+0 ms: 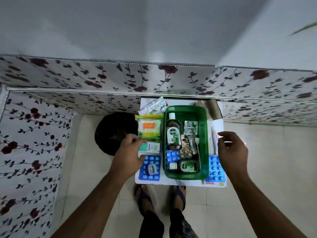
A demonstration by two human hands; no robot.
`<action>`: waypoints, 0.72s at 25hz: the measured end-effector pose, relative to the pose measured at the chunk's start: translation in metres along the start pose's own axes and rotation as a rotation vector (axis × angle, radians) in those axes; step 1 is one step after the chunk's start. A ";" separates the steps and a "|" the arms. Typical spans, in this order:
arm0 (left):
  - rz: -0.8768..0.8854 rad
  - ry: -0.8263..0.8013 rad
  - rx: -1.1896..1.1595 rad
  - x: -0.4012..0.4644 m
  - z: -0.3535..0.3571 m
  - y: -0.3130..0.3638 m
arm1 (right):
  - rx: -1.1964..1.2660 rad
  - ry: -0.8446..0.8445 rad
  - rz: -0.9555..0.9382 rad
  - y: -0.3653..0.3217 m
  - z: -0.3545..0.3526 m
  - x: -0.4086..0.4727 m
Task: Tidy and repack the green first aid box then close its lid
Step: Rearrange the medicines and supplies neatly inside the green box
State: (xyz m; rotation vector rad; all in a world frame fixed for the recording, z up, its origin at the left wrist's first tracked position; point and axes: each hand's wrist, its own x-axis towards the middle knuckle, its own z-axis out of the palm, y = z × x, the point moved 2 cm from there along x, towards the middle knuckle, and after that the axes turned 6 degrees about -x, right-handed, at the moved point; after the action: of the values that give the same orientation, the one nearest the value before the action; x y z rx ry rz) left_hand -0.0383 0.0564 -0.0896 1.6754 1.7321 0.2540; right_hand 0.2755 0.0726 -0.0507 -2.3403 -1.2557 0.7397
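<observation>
The green first aid box [204, 145] stands without its lid on a small white table [171, 182]. Inside lie a large Dettol bottle [173, 133], a small Dettol bottle [186, 166], grey blister strips [190, 126] and a blue blister pack [172, 156]. Left of the box are a cotton-bud pack [150, 128], a small teal carton [151, 148] and a blue blister sheet [151, 167] with a small tape roll on it. My left hand [130, 155] hovers over the carton, fingers apart. My right hand [233, 148] hangs open over white packets [216, 133] right of the box.
Another blue blister sheet [215, 168] lies at the box's right. A silver foil pack [154, 105] and a cardboard roll [211, 108] sit at the back. A black round stool [114, 133] stands left of the table. Floral-covered walls enclose the corner. My sandalled feet are below the table.
</observation>
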 end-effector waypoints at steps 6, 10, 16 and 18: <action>0.076 0.009 0.110 0.011 0.012 -0.006 | -0.234 -0.133 0.123 0.049 0.025 0.025; 0.144 0.024 0.159 0.009 0.011 -0.011 | -0.213 -0.202 0.173 0.047 0.030 0.031; -0.052 0.183 0.032 -0.032 -0.022 0.010 | -0.151 -0.183 0.216 0.052 0.029 0.034; -0.134 0.259 -0.108 -0.049 -0.042 0.037 | -0.115 -0.161 0.239 0.051 0.027 0.033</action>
State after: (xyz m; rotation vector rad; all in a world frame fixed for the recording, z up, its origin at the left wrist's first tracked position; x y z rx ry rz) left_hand -0.0387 0.0299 -0.0202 1.4937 1.9735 0.5109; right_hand 0.3069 0.0758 -0.1085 -2.6006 -1.1197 0.9735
